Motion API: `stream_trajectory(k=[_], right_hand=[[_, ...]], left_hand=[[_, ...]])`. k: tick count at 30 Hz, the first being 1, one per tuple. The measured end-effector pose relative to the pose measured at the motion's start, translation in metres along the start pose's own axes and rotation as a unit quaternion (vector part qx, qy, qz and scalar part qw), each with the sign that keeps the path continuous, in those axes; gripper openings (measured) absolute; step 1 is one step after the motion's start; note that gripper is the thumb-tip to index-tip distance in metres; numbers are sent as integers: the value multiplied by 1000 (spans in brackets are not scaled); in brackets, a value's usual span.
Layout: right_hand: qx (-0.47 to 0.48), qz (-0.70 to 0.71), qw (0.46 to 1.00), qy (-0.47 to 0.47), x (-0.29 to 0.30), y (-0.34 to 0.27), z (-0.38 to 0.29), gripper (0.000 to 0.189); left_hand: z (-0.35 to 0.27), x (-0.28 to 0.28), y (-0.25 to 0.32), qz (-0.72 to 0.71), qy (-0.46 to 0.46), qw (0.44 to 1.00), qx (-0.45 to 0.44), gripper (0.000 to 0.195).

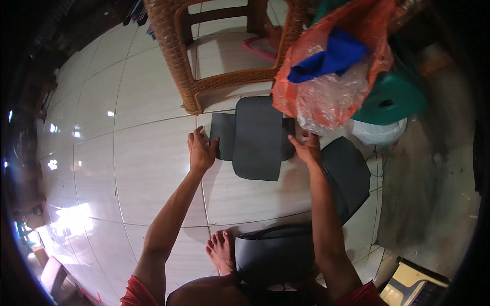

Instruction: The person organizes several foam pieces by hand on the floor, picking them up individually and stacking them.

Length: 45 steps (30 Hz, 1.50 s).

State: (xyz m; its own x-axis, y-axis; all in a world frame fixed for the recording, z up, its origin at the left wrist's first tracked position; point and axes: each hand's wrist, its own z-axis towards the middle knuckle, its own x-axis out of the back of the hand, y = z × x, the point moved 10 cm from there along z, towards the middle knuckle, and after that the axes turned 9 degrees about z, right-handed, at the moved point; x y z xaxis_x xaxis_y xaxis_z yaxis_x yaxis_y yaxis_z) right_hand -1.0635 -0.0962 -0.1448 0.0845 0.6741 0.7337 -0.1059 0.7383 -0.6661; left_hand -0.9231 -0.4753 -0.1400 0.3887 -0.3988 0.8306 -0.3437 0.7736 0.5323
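Observation:
A dark grey rounded panel (257, 137) lies crosswise on top of another grey sheet piece (223, 135) on the tiled floor before me. At the left end of the lower piece is my left hand (202, 149), its thumb near the edge and its fingers apart. My right hand (308, 148) is at the opposite end, with the thumb by the edge; whether it grips is unclear. More dark grey pieces (346, 176) lie right of my right forearm. A dark grey folded item (273, 254) with a black strip along its top sits beside my bare foot.
A brown woven-pattern plastic chair (233, 78) is ahead. To its right, an orange plastic bag (285, 90) holds clear plastic and a blue cloth (329, 57), next to a green stool (398, 99) and a white bag (381, 130). A yellow and black object (405, 285) lies at lower right.

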Motion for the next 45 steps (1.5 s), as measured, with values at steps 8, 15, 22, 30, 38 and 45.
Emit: stream_trajectory(k=[8, 15, 22, 30, 38, 45], right_hand=[[-97, 154, 980, -79, -16, 27, -4, 40], [-84, 159, 979, -92, -16, 11, -8, 42], [-101, 195, 973, -70, -15, 30, -7, 42], [-108, 180, 976, -62, -13, 14, -13, 38], [5, 27, 997, 70, 13, -4, -13, 34], [-63, 126, 990, -8, -34, -50, -25, 32]], left_hand=[[-8, -17, 8, -61, -65, 996, -2, 53], [-14, -19, -5, -96, -73, 992, 44, 56], [-16, -18, 5, -89, -68, 993, 20, 64], [-22, -17, 6, -48, -57, 997, 1, 64], [-27, -3, 28, -8, -3, 1000, -18, 58], [-7, -30, 66, -114, -81, 990, -1, 45]])
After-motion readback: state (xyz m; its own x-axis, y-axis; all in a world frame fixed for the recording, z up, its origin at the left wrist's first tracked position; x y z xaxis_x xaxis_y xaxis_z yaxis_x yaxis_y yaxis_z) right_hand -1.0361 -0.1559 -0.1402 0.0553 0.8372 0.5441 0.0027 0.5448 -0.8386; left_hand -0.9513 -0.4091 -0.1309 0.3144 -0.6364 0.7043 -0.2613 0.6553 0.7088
